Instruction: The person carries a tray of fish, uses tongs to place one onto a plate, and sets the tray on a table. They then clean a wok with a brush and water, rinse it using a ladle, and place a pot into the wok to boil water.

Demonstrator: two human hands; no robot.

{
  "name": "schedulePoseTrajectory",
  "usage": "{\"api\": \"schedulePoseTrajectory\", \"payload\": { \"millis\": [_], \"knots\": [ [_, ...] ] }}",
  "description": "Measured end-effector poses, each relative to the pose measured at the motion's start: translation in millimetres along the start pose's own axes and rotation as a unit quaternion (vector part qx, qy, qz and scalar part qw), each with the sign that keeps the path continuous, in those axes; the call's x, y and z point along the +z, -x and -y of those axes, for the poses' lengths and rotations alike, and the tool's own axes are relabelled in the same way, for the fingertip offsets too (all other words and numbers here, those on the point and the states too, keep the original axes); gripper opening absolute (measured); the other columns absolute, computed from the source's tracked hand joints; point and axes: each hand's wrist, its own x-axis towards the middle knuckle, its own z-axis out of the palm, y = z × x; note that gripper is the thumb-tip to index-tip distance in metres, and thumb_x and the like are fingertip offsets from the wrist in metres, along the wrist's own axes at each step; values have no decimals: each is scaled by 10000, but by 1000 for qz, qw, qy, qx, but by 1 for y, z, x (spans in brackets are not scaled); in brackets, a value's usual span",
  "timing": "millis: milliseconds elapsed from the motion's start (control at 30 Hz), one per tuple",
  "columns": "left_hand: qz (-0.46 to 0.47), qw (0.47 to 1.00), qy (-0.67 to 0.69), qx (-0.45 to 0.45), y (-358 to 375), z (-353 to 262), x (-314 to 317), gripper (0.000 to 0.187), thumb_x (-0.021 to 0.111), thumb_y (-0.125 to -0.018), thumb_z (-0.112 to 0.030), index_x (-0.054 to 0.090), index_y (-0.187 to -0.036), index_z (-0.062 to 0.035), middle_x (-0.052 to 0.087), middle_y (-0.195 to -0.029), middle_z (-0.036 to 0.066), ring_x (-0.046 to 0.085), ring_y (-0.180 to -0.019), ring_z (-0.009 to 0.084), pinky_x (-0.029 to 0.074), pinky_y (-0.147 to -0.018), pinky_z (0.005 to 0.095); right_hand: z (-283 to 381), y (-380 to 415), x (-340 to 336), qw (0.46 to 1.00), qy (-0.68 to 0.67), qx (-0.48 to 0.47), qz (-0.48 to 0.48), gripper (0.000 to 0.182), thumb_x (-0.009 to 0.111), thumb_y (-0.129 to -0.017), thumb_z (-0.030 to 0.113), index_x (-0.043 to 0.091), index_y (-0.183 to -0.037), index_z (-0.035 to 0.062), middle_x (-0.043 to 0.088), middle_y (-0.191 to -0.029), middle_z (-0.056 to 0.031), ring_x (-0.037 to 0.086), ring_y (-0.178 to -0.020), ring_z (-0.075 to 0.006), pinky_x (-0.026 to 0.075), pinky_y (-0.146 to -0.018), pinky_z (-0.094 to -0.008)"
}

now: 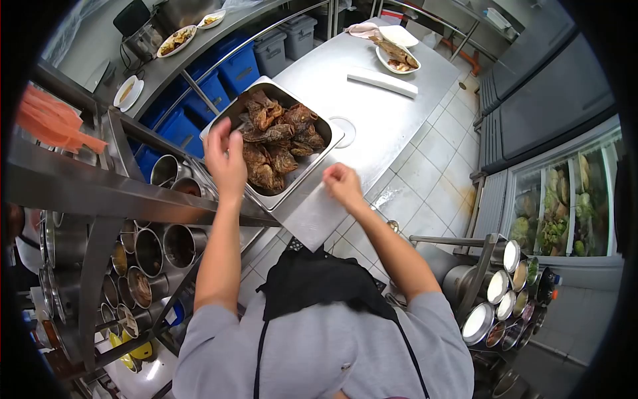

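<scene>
A deep steel tray (308, 178) on the metal table holds several dark brown fried fish heads or pieces (272, 136). Over its left rim is my left hand (224, 158), slightly blurred, fingers apart and holding nothing I can see. My right hand (343, 186) is off the tray's lower right corner, above the table edge, with its fingers curled together. I cannot tell what, if anything, is pinched in them.
Farther along the steel table (319, 80) are a long white box-like bar (382, 82) and a plate (399, 68) with a whole fish. Plated food (176, 41) stands on the left counter above blue bins (237, 68). Steel pots (147, 251) crowd the lower left; a glass-front fridge (561, 199) stands right.
</scene>
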Motion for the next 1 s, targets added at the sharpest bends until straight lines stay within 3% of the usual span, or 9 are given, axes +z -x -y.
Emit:
{"api": "schedulePoseTrajectory", "payload": {
  "millis": [33, 100, 233, 400, 500, 667, 767, 900, 1000],
  "knots": [
    [22, 999, 34, -20, 25, -9, -13, 221, 616, -927, -123, 651, -1110, -5, 621, -1078, 107, 601, -1003, 204, 480, -866, 316, -15, -13, -12, 988, 121, -73, -61, 113, 665, -856, 89, 616, -954, 62, 665, -784, -117, 684, -722, -241, 539, -618, -385],
    [32, 999, 44, -6, 77, 5, -32, 173, 602, -946, -126, 628, -1054, 6, 610, -970, 55, 602, -849, 144, 483, -744, 265, 3, -22, -31, 959, 252, -83, -96, 178, 654, -866, 126, 607, -1026, 64, 675, -836, -166, 685, -754, -311, 534, -672, -433],
    [33, 954, 142, -262, 141, 27, -45, 209, 592, -960, -142, 545, -1113, -8, 576, -882, 42, 559, -705, 95, 480, -583, 222, 12, -51, -39, 899, 382, -162, -143, 282, 635, -892, 187, 582, -1146, 75, 670, -927, -233, 664, -806, -419, 526, -720, -514],
    [41, 889, 223, -397, 136, 29, -32, 322, 602, -941, -114, 455, -1209, -13, 571, -857, 49, 570, -682, 108, 518, -549, 250, 19, -93, -45, 845, 510, -121, -110, 198, 620, -923, 196, 564, -1044, 50, 627, -983, -221, 680, -845, -408, 562, -722, -501],
    [59, 906, 181, -378, 132, 43, -27, 336, 620, -900, -71, 454, -1190, -30, 585, -886, 55, 581, -685, 120, 522, -539, 272, 21, -120, -62, 841, 513, -113, -133, 211, 624, -922, 200, 575, -1055, 44, 629, -995, -224, 680, -861, -409, 561, -738, -502],
    [52, 881, 219, -417, 124, 44, -28, 534, 655, -911, -114, 404, -1374, -29, 600, -917, 15, 597, -772, 137, 494, -629, 310, 26, -132, -91, 874, 436, -107, -185, 255, 619, -903, 184, 647, -1115, 45, 695, -1005, -210, 670, -915, -401, 525, -799, -488],
    [-3, 859, 267, -437, 129, 57, -21, 443, 615, -955, -214, 459, -1346, -75, 598, -930, 13, 594, -826, 142, 493, -677, 323, 28, -95, -92, 933, 309, -59, -178, 243, 620, -904, 193, 651, -1095, 46, 674, -978, -205, 676, -896, -421, 520, -779, -489],
    [-30, 816, 261, -515, 152, 67, -23, 291, 525, -964, -351, 557, -1144, -124, 592, -989, 31, 576, -878, 163, 488, -724, 362, -10, -7, -73, 913, 263, -197, -240, 283, 645, -885, 160, 643, -1126, 12, 632, -1090, -201, 617, -987, -366, 495, -858, -416],
    [10, 788, 186, -586, 178, 73, -13, 271, 558, -904, -328, 562, -1076, -119, 580, -965, 35, 555, -901, 171, 459, -770, 394, -63, 28, -64, 891, 265, -155, -336, 583, 703, -866, 214, 467, -1366, 26, 545, -1222, -227, 572, -1052, -336, 478, -912, -410]
  ]
}}
